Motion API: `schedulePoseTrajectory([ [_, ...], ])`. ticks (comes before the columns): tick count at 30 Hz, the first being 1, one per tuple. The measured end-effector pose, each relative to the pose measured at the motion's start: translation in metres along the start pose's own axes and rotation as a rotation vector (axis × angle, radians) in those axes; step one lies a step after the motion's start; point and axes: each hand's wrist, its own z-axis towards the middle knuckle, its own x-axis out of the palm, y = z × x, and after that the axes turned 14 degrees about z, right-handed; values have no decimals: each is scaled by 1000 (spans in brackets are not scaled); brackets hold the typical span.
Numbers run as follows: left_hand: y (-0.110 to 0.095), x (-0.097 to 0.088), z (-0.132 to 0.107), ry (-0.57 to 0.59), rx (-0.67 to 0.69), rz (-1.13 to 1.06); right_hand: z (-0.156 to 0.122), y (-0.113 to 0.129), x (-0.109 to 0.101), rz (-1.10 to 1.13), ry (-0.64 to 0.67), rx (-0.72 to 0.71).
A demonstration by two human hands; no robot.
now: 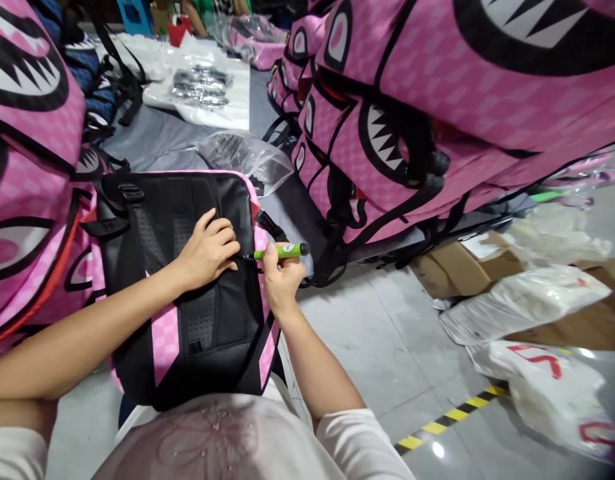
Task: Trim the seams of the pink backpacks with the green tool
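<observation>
A pink and black backpack [187, 313] lies back side up in front of me, its black padded panel and straps facing me. My left hand [210, 250] rests on the panel near its right edge, fingers curled and pressing down on the fabric. My right hand [282, 280] is closed around a green marker [282, 251], held sideways with its tip pointing left at the bag's edge, right beside my left fingertips.
Stacks of pink backpacks with shark-mouth prints rise at the right [437, 113] and at the left [27, 167]. A clear plastic bag [247, 157] lies beyond the backpack. Cardboard boxes and white plastic bags [532, 320] sit on the grey floor with a yellow-black tape line [447, 417].
</observation>
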Motion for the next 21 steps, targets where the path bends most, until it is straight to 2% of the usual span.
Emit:
schedulePoseTrajectory([
  [6, 2, 4, 0, -9, 2, -10, 6, -4, 5, -153, 125, -84],
  [21, 2, 6, 1, 2, 7, -3, 6, -8, 4, -143, 145, -61],
])
